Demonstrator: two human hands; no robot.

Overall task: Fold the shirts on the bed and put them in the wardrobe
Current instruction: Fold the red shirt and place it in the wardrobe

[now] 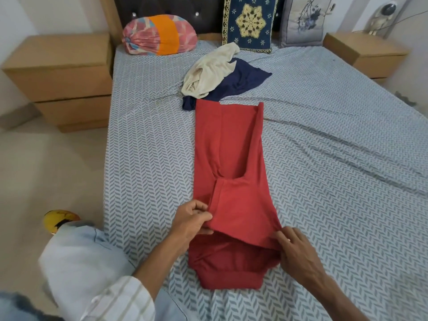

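Both hands — left hand (pixel 193 218), right hand (pixel 295 247) — pinched the red shirt (pixel 231 144); at twelve o'clock lay a cream shirt (pixel 208 72) touching a navy shirt (pixel 240 82).

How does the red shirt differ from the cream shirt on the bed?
The red shirt lies flat in a long narrow fold; the cream shirt is crumpled in a heap.
Both hands, left and right, pinch the red shirt's near edge; nothing touches the cream one.
The cream shirt lies on a navy shirt; the red one lies mostly on the bed.

Long folded shirt (pixel 231 158) mid-bed (pixel 324 158), two crumpled shirts (pixel 217 75) behind it, pillows (pixel 250 22) at the headboard.
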